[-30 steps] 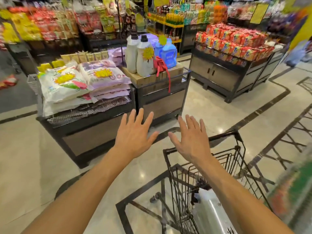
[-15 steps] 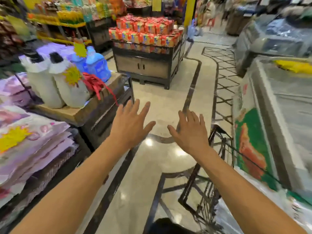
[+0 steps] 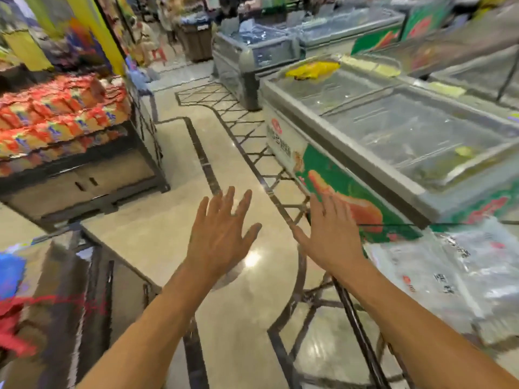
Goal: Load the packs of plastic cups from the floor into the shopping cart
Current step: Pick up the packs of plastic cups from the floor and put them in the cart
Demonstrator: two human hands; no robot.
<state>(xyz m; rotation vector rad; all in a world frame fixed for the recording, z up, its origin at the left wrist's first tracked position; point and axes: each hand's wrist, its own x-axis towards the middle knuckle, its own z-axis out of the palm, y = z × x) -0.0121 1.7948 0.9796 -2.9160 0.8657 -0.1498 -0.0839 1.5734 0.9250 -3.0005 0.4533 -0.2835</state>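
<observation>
Both of my arms reach forward over the shiny floor. My left hand (image 3: 222,234) is spread flat, fingers apart, holding nothing. My right hand (image 3: 330,234) is likewise spread and empty, just in front of the freezer's green side panel. Clear packs of plastic cups (image 3: 455,273) lie piled at the lower right, beside my right forearm. A dark bar of the shopping cart (image 3: 356,324) runs diagonally under my right arm; the rest of the cart is out of sight.
A long chest freezer (image 3: 393,141) with glass lids lines the right side. A display stand of red snack packs (image 3: 64,116) fills the left. A dark stand (image 3: 70,290) sits at the lower left. An aisle of tiled floor (image 3: 196,130) runs ahead between them.
The view has swung to the right: the detergent stand slid off to the left and the freezer and cup packs came into view. Both hands stay spread and empty.
</observation>
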